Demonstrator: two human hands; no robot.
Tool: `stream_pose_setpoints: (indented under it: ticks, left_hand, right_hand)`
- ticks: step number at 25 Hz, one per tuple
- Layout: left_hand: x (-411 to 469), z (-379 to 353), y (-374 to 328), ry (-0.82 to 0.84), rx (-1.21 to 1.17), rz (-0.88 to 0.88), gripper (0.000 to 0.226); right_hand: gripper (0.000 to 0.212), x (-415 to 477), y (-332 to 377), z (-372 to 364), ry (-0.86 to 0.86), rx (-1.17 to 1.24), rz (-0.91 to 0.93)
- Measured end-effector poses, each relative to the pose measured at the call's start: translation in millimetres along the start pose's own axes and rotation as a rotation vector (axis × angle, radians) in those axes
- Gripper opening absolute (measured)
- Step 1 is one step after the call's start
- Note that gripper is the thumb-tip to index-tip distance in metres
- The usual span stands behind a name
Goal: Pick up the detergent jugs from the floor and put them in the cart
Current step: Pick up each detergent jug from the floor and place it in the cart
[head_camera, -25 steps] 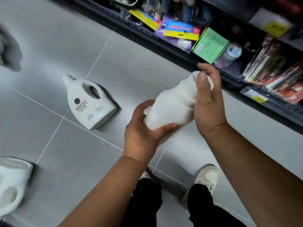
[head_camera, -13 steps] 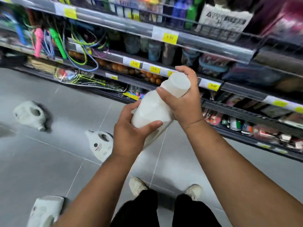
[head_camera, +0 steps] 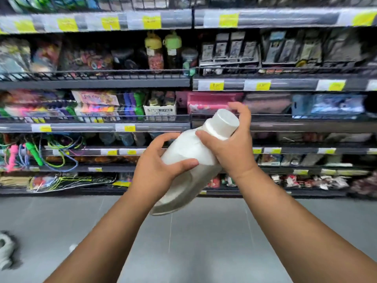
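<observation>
Now L hand grips white jug mid-body, R hand wraps neck; cap at 1 o'clock. 2nd jug on floor, 8 o'clock.

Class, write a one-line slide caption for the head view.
Left hand and right hand grip a tilted white detergent jug before store shelves; another jug lies on the floor.

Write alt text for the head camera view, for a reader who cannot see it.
A white detergent jug is held tilted in mid-air, left hand round its body, right hand at its neck. Behind are stocked shop shelves; another jug lies on the grey floor, far left.
</observation>
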State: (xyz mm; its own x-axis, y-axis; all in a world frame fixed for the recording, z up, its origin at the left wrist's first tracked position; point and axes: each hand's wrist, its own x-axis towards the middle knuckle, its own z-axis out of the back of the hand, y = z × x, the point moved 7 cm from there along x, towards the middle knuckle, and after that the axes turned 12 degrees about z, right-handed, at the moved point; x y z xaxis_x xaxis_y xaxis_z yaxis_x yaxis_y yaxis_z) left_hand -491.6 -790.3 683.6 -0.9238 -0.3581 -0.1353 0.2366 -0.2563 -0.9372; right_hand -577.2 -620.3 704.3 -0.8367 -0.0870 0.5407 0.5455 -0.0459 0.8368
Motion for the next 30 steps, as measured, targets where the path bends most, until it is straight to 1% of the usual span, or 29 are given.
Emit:
stream_pose_setpoints:
  ticks: [3, 5, 7, 11, 17, 20, 23, 25, 27, 30]
  left_hand:
    - [-10, -74, -41, 0.127, -0.029, -0.059, 0.052]
    - [-16, -133, -66, 0.248, -0.016, -0.066, 0.052]
    - [-21, -188, -89, 0.354, 0.005, -0.102, 0.051]
    - [-32, -296, -129, 0.597, 0.039, -0.162, 0.056]
    - [-43, -480, -171, 1.003, 0.034, -0.250, 0.050]
    - [-52, -568, -188, 1.185, 0.083, -0.297, 0.051]
    - [-69, -655, -209, 1.360, 0.158, -0.313, 0.060]
    - [-87, -710, -221, 1.473, 0.220, -0.344, 0.064]
    - [-111, -754, -231, 1.556, 0.266, -0.384, 0.061]
    - [-153, -816, -236, 1.668, 0.309, -0.372, 0.050]
  right_hand:
    - [0.075, 2, 9, 92, -0.119, -0.109, -0.004]
    - [0.073, -2, 14, 162, -0.243, -0.195, -0.014]
    - [0.072, -8, 15, 225, -0.321, -0.242, -0.031]
    - [0.070, -25, 14, 335, -0.504, -0.354, -0.072]
    - [0.064, -54, 11, 496, -0.836, -0.598, -0.148]
    - [0.063, -70, 4, 559, -0.945, -0.706, -0.222]
    - [0.063, -94, 10, 619, -1.161, -0.830, -0.275]
    - [0.063, -115, 11, 654, -1.292, -0.857, -0.296]
    - [0.062, -135, 14, 684, -1.388, -0.890, -0.326]
    - [0.060, -167, 18, 734, -1.496, -0.926, -0.365]
